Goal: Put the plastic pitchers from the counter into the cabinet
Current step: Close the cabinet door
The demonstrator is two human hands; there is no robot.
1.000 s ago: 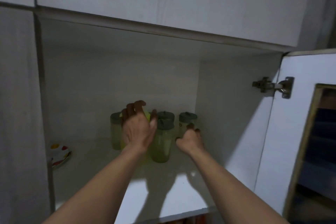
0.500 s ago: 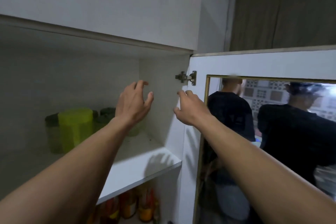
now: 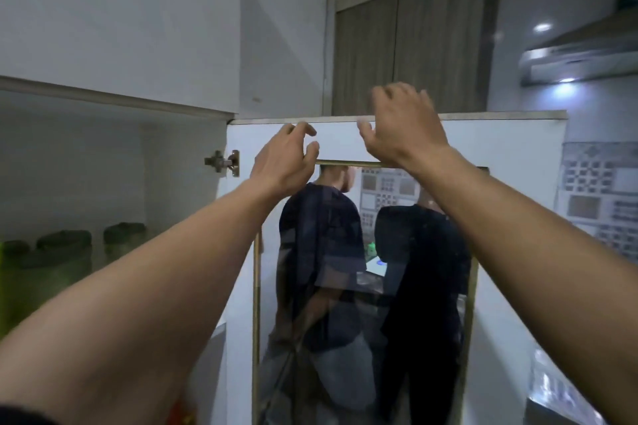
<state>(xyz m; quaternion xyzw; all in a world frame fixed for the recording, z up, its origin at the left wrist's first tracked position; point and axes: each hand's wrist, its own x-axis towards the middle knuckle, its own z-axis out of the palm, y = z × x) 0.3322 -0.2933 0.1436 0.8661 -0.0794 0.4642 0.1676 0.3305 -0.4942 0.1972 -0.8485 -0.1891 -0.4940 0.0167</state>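
No readable text, label, brand or number anywhere in view — nothing legible at all.

The open cabinet door [image 3: 397, 138] stands straight ahead, its glass panel [image 3: 362, 286] filling the way forward. Both hands are raised at its top edge, the left hand [image 3: 283, 162] and right hand [image 3: 404, 128] empty, fingers spread. Left of the hinge [image 3: 222, 162], the cabinet [image 3: 179, 190] gapes open above the pitchers [image 3: 65, 248], which crowd the shelf's left part.

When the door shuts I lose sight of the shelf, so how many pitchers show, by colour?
Dark-lidded pitchers: 2
Bright green pitcher: 1, cut off by the left edge
Total: 3 sure; a blurred dark shape at far left may be another.
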